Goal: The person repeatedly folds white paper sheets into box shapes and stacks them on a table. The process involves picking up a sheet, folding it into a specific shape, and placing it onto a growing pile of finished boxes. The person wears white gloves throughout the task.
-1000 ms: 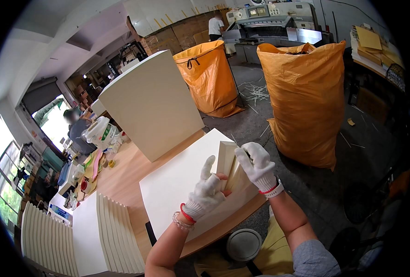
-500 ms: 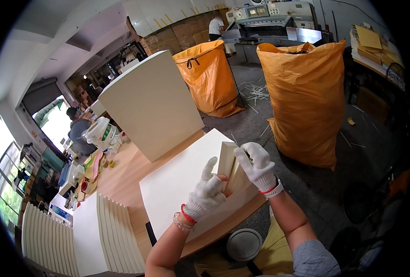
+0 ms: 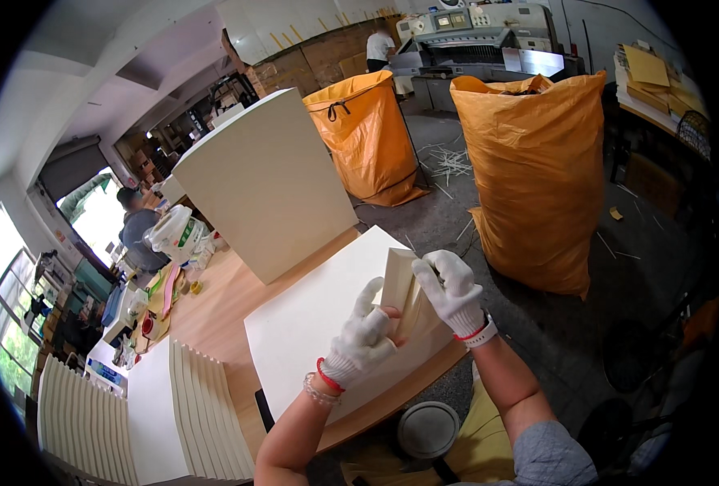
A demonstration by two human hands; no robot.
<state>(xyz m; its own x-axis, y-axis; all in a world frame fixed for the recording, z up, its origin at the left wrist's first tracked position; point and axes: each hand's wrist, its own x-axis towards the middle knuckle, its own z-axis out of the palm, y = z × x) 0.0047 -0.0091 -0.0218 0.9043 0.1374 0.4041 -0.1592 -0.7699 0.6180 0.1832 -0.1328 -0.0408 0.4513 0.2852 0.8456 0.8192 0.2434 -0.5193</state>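
A narrow cream folded card piece [image 3: 397, 275], with raised sides like a shallow trough, is tilted between my hands above large white sheets [image 3: 311, 324]. My left hand [image 3: 363, 332], in a white glove with some bare fingertips, is closed round its lower left part, thumb along the near side. My right hand [image 3: 450, 283], also gloved, has its fingers curled and pinches the card's upper right edge. The fingers partly hide the card's lower end and right side.
A tall block of cream boards [image 3: 266, 178] stands behind the sheets. Stacked folded cards [image 3: 201, 413] sit at lower left. Two orange sacks [image 3: 537, 178] [image 3: 363, 138] stand on the floor, paper strips [image 3: 450, 160] scattered nearby. A round stool [image 3: 428, 429] is below the table edge. Two people work farther off.
My left thumb has shifted slightly toward the card, and the card has tilted a little. My right hand stays almost in place at the card's edge.
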